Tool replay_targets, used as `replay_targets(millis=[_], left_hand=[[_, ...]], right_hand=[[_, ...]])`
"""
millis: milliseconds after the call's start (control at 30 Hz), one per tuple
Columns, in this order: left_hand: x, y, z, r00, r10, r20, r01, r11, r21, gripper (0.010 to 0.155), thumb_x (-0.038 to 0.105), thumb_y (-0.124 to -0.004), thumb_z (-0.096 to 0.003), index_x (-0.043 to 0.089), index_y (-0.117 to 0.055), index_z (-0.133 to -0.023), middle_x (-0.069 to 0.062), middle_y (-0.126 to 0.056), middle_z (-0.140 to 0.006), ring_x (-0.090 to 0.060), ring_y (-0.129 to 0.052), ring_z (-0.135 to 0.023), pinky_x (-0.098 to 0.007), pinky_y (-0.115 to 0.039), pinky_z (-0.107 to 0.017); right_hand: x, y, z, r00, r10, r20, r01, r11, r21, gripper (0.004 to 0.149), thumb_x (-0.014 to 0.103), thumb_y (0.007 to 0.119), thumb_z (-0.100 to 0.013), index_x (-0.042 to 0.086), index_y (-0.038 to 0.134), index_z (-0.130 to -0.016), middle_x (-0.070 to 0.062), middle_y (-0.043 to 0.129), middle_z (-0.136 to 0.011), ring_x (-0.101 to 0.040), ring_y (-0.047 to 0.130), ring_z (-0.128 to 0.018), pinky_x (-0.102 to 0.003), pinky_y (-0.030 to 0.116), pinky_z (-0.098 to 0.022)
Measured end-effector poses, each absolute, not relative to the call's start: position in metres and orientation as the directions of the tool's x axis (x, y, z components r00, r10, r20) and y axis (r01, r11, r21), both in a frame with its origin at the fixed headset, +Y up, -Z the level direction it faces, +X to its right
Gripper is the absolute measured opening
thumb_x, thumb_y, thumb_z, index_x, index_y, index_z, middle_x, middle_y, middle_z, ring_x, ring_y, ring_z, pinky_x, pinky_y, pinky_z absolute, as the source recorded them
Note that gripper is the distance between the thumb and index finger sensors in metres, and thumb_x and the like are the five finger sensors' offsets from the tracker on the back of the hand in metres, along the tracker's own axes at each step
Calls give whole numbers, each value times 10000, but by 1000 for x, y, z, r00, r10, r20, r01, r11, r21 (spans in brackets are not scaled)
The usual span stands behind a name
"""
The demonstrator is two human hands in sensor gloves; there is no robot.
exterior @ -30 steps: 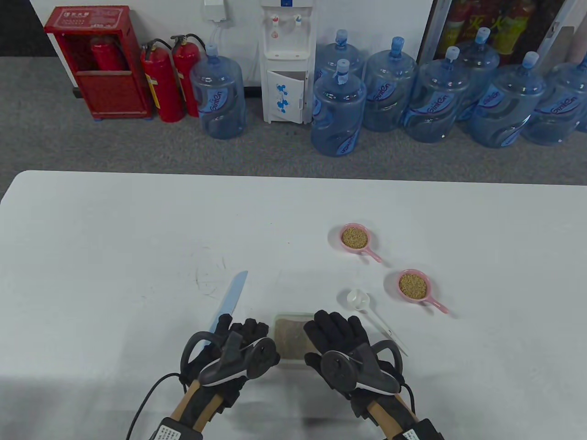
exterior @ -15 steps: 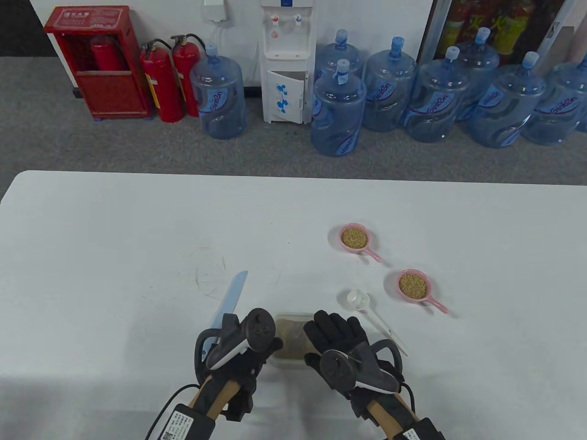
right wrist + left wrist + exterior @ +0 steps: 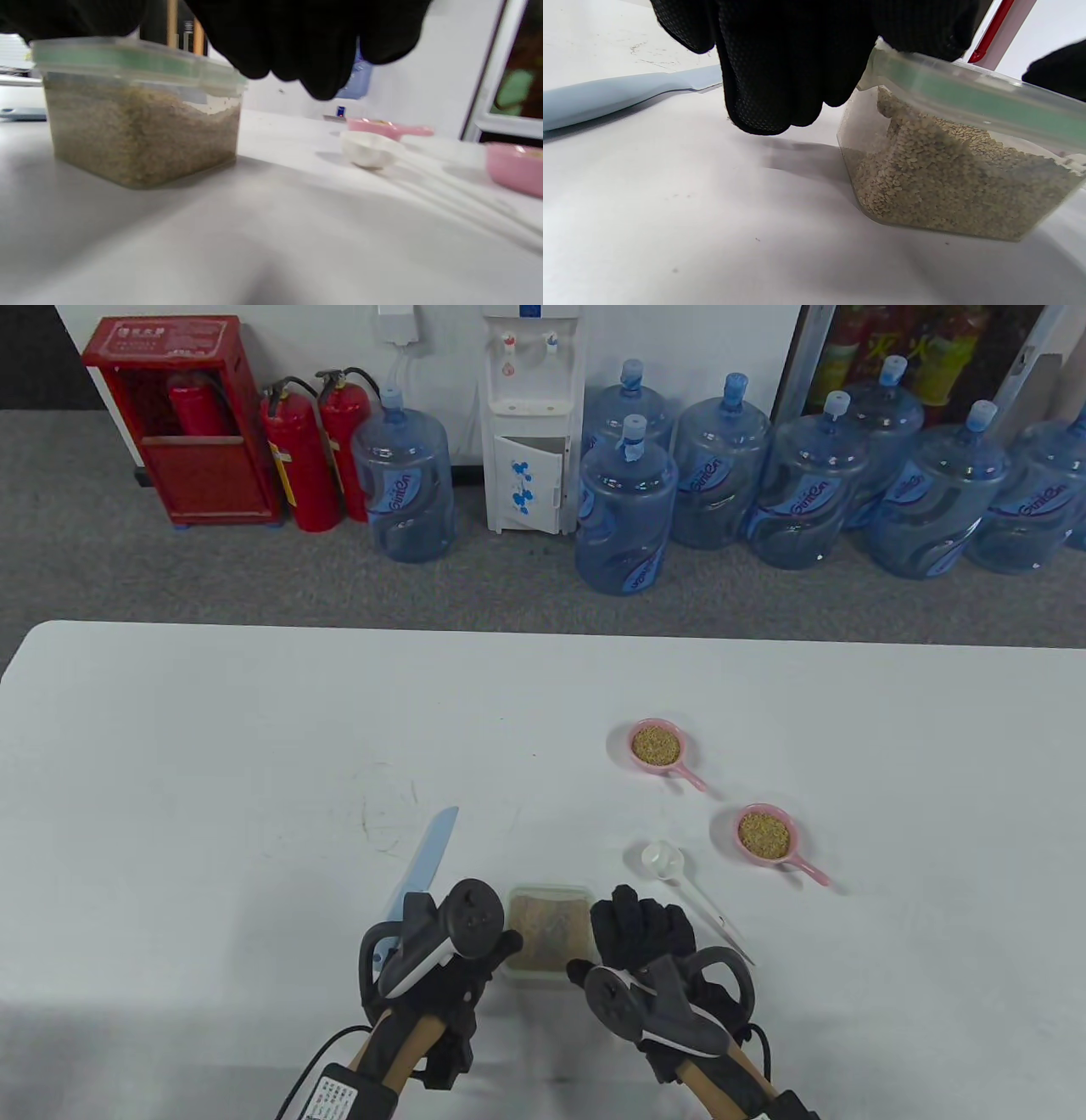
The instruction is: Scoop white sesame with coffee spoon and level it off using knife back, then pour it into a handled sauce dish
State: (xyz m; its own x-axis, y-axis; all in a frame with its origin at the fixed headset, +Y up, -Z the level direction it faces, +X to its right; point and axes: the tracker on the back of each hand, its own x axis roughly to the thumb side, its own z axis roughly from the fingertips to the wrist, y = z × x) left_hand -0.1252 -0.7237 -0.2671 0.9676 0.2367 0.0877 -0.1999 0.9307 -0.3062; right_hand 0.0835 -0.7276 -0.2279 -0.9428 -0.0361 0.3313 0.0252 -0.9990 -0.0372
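Observation:
A clear lidded box of white sesame stands near the table's front edge, its green-sealed lid on. My left hand stands on its side at the box's left, and its fingers curl over the lid's left rim. To the right of the box is my right hand; its fingers hang relaxed beside the lid and hold nothing. The white coffee spoon lies just right of that hand. Left of the box, the pale blue knife lies flat. Two pink handled sauce dishes hold sesame.
The white table spreads wide to the left and back. Its front edge runs just below my wrists. Beyond the far edge, on the floor, are water bottles, a dispenser and fire extinguishers.
My right hand slid off the lid to the right, so the lid now shows. My left hand rolled onto its side and closed in on the box's left edge.

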Motion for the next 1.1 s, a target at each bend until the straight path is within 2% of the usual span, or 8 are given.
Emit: replay_targets(millis=[167,400,633,767,900,1000,1100], left_hand=[[-124,-723,-267,971,218,96,-181,938,-296,523,470,-740,-540,148,-838,-940,-87,-930,-970,-318,-1037,-842,-586,-618,-782],[-123,-723,-266,974,200,103,-163,942,-294,523,471,-732,-541,149,-837,-940,-86,-927,-973,-318,-1037,-842,-585,-619,-781],[-123,-724,-265,972,214,101,-176,939,-297,523,470,-730,-543,145,-834,-939,-90,-928,-970,-320,-1036,-839,-582,-626,-779],[-125,-724,-264,969,228,100,-189,936,-297,528,480,-731,-543,150,-830,-943,-86,-924,-970,-315,-1034,-837,-573,-631,-777],[-130,-725,-263,974,197,115,-152,936,-318,592,553,-684,-543,171,-811,-978,-88,-894,-999,-325,-1008,-858,-566,-629,-777],[-140,-715,-262,975,197,103,-171,961,-217,602,552,-648,-556,167,-794,-997,-96,-872,-1020,-338,-991,-879,-566,-628,-776],[-153,-699,-259,974,203,97,-200,979,-36,629,557,-636,-557,175,-728,-1048,-100,-799,-1082,-360,-920,-959,-566,-609,-788]], right_hand=[[90,-733,-235,-944,249,215,-224,-965,134,709,518,621,-615,-17,641,-1080,-310,688,-1069,-380,864,-870,-603,678,-671],[92,-737,-237,-928,331,174,-301,-937,174,688,481,629,-622,-39,628,-1072,-320,718,-1018,-326,890,-810,-564,709,-648],[102,-744,-243,-844,527,98,-494,-835,242,644,417,657,-623,-54,623,-1061,-324,726,-1002,-313,902,-788,-554,723,-635],[107,-744,-244,-840,530,114,-483,-827,287,672,447,629,-627,-42,605,-1088,-325,695,-1037,-338,884,-820,-570,703,-647],[110,-734,-241,-888,432,160,-377,-881,285,701,477,555,-635,-23,564,-1126,-330,625,-1091,-371,844,-869,-592,672,-668],[116,-717,-236,-884,428,191,-392,-898,197,676,466,551,-636,7,580,-1131,-308,630,-1106,-383,834,-888,-601,660,-679],[126,-700,-230,-864,448,232,-447,-893,61,655,470,565,-633,51,597,-1135,-266,629,-1128,-396,798,-927,-610,627,-708]])
